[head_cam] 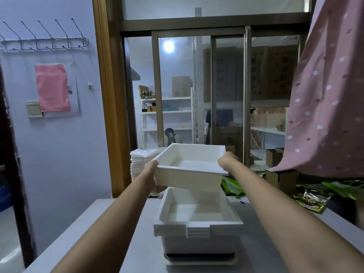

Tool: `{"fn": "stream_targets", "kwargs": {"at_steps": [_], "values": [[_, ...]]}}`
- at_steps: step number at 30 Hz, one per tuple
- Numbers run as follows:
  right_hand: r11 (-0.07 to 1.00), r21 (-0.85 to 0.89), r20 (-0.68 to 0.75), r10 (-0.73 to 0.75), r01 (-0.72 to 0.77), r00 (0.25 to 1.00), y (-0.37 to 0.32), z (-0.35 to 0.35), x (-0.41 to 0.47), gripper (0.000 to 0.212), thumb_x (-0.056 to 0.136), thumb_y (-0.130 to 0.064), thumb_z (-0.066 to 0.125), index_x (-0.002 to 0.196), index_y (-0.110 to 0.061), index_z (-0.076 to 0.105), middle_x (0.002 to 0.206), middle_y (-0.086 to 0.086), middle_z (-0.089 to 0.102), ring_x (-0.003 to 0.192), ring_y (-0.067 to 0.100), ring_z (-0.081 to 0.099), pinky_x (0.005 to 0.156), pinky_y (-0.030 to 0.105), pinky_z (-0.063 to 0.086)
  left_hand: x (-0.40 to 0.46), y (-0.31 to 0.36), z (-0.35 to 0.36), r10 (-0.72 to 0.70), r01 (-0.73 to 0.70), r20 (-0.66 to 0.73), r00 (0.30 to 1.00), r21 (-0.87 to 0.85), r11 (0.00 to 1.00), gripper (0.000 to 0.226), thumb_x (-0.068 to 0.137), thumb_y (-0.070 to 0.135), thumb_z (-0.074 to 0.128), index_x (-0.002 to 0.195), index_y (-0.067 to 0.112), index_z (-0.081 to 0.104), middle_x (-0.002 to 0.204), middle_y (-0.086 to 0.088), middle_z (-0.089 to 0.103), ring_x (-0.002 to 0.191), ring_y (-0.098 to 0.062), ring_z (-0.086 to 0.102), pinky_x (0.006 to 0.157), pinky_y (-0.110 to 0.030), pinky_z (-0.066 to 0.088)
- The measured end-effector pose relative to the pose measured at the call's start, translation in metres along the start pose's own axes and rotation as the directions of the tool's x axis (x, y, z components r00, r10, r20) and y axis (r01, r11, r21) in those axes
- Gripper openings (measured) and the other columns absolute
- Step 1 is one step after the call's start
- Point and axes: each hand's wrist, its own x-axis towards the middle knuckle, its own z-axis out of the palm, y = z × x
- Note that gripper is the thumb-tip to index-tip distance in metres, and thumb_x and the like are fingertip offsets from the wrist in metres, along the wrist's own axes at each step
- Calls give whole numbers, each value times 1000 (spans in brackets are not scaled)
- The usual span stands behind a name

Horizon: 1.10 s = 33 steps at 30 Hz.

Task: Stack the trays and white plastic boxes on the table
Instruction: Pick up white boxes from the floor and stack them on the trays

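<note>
Head view: the gray tabletop (275,233) fills the bottom, from 4 o'clock round to 8 o'clock. A pink curtain (327,91) with white spots hangs at 2 o'clock. A sliding window (204,91) sits at 12 o'clock, and shelves with brown cartons show through the glass. A stack (199,223) of white boxes stands on the tabletop at 6 o'clock, one box nested inside the next, with their rims in layers. The stack rests on a flat tray (201,260). One white box (189,168) is up in the air in the middle, just above the far end of the stack and not touching it. It tilts a bit, lower on the right. The left hand (154,176) grips the box's left side, with fingers curled under the rim. The right hand (226,161) grips the right rim, with fingers clamped over the edge. A pile of thin white trays (141,160) sits at 10 o'clock from the box, behind the left hand. Green packets (232,187) lie at 3 o'clock, beside a small brown carton (281,179). A coat rack (43,36) hangs on the wall at 10 o'clock.
</note>
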Motion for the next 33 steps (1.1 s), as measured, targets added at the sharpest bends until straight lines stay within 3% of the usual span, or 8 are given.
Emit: {"fn": "stream_targets", "kwargs": {"at_steps": [4,7,14,19,21,24,29,33], "values": [[951,309,61,9,-28,998,2,-3,8,27,97,-19,41,117,-1,48,91,11,55,70,18,49,65,27,46,2,12,-4,94,-93,-16,995,55,994,53,82,42,64,121,12,44,119,-19,53,110,-38,57,79,-51,55],[862,494,68,90,-112,994,17,-17,24,46,97,-40,42,128,-7,45,104,14,54,87,24,55,84,34,50,16,28,-22,119,-114,-37,992,105,988,50,82,41,63,119,12,45,112,-17,56,103,-37,58,87,-50,54],[810,541,173,156,-226,973,68,-50,52,74,89,-63,42,140,-11,42,131,19,50,113,32,53,97,42,47,23,42,-63,55,-54,9,998,374,926,60,78,43,57,126,9,47,118,-17,56,102,-34,56,70,-46,52],[778,520,525,36,-354,850,83,-51,54,77,74,-78,45,130,-24,46,131,17,49,121,40,50,95,51,46,23,48,-63,0,-23,50,999,452,892,65,79,46,59,127,8,39,107,-20,55,96,-39,53,90,-51,41],[778,514,622,-48,-361,781,81,-46,48,72,79,-72,49,128,-19,50,135,14,52,121,35,54,91,46,50,21,47,-57,-15,-17,65,998,465,885,66,79,46,59,129,10,37,106,-20,54,94,-38,53,85,-51,44],[780,567,571,-142,-264,809,63,-37,40,38,99,-42,40,110,-11,59,102,5,62,84,13,65,72,24,49,21,44,-51,-29,-18,96,995,465,885,68,79,46,58,133,11,37,105,-21,54,91,-37,54,69,-49,48],[739,643,512,-220,-201,831,52,-26,39,28,102,-27,32,109,-10,53,93,9,59,74,16,65,72,28,45,20,41,-43,45,-87,109,993,421,903,51,86,48,49,119,9,43,93,-20,54,83,-33,54,66,-45,44],[767,629,451,-230,-125,862,52,-28,43,27,102,-27,35,102,-12,57,88,5,60,68,12,65,62,23,48,24,36,-41,35,-70,180,983,191,979,50,88,54,40,97,5,49,94,-17,57,85,-29,55,69,-42,45]]}}
